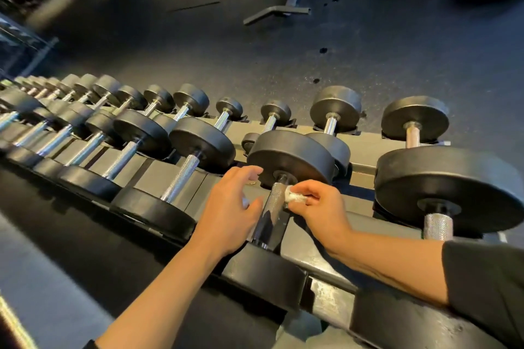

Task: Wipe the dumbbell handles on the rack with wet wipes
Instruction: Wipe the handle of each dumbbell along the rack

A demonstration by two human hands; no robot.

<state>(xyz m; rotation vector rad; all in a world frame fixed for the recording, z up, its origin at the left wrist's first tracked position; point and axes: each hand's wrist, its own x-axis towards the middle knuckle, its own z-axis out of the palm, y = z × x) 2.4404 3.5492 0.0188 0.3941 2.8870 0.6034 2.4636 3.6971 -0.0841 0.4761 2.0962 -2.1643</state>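
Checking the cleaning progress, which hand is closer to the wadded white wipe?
Right. The right hand pinches the wipe against the dumbbell handle. The left hand is across the handle from it, fingers spread.

Left hand point(229, 207) loose, right hand point(317, 204) pinching.

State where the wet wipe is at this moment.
In the head view, the wet wipe is bunched in the right hand, pressed against the right side of the dumbbell handle at centre frame.

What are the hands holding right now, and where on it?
The right hand pinches a balled white wet wipe against the dumbbell handle. The left hand holds nothing.
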